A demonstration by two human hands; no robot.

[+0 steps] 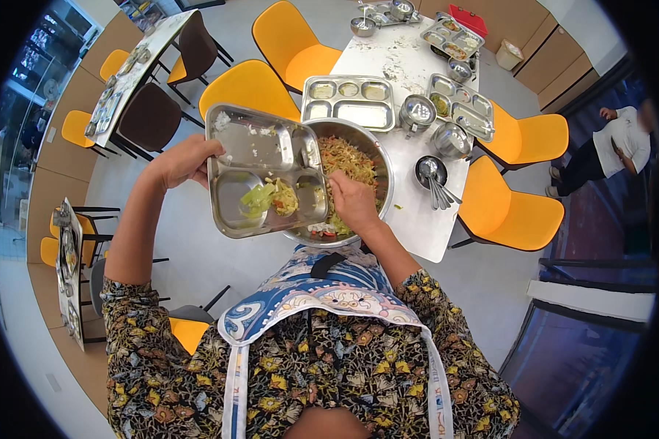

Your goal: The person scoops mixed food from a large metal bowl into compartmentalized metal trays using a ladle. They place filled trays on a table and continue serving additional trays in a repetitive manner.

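Observation:
A stainless steel compartment tray (236,148) is held up in front of me, tilted, with rice grains, green vegetable pieces and shredded food in it. My left hand (184,161) grips its left edge. On the opposite edge, my right hand (354,203) holds it near the lower corner. Partly under the tray is a large steel basin (387,181) with mixed food scraps (348,159) inside; the tray hides its left side. Beyond the basin, another compartment tray (348,114) lies on the white table (417,230).
Right of the basin stand steel bowls (417,112) and a bowl with several spoons (436,181). More used trays (453,37) and a red bin (468,21) are farther back. Yellow chairs (510,208) flank the table. A person (620,140) stands at the far right, holding a dark object.

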